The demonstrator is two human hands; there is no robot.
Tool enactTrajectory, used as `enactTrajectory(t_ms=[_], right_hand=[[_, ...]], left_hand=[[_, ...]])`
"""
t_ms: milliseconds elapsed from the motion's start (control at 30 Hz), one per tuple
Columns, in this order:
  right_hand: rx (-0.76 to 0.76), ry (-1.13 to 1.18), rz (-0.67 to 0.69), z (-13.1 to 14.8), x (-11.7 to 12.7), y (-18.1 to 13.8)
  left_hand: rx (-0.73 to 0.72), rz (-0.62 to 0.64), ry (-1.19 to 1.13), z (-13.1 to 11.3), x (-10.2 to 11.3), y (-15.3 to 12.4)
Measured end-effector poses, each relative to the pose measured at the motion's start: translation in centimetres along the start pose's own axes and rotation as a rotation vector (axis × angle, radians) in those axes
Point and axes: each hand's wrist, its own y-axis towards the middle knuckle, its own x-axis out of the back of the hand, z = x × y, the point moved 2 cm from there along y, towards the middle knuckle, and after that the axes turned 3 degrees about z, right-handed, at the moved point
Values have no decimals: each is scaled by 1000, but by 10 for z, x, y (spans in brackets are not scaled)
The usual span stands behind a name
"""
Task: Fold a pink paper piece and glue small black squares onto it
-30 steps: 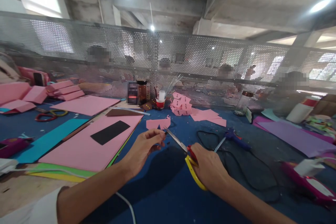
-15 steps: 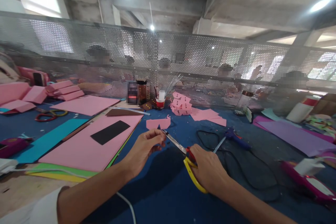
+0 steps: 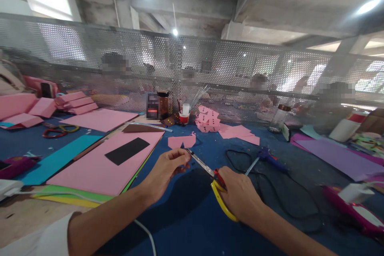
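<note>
My right hand (image 3: pixel 240 192) grips a pair of scissors (image 3: pixel 206 169) with red and yellow handles, blades pointing up and left. The blade tips are at the fingertips of my left hand (image 3: pixel 169 168), which is closed in a pinch; whatever it holds is too small and hidden to make out. Just beyond my left hand lies a pink paper piece (image 3: pixel 183 141) with a notch in its lower edge. Behind it are several stacked pink pieces with black dots (image 3: pixel 207 119) and some loose pink paper (image 3: pixel 238 132).
Pink sheets (image 3: pixel 90 172) with a black paper strip (image 3: pixel 127 151) on top lie at left, near blue paper (image 3: pixel 64 158). A blue glue gun (image 3: pixel 271 160) with a trailing cord lies right, near purple sheets (image 3: pixel 339 156). A perforated metal screen (image 3: pixel 225 60) spans the back.
Both hands and the scissors hold nearly the same pose. The whole view has shifted very slightly.
</note>
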Motion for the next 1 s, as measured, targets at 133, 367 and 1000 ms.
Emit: enactTrajectory(t_ms=[133, 367, 1000], right_hand=[[-17, -7, 5, 0, -1, 0], [-28, 3, 20, 1, 1, 0], [17, -43, 1, -2, -1, 1]], left_hand=[[-3, 3, -1, 0, 0, 0], [1, -13, 66, -2, 1, 0], [13, -33, -111, -4, 1, 2]])
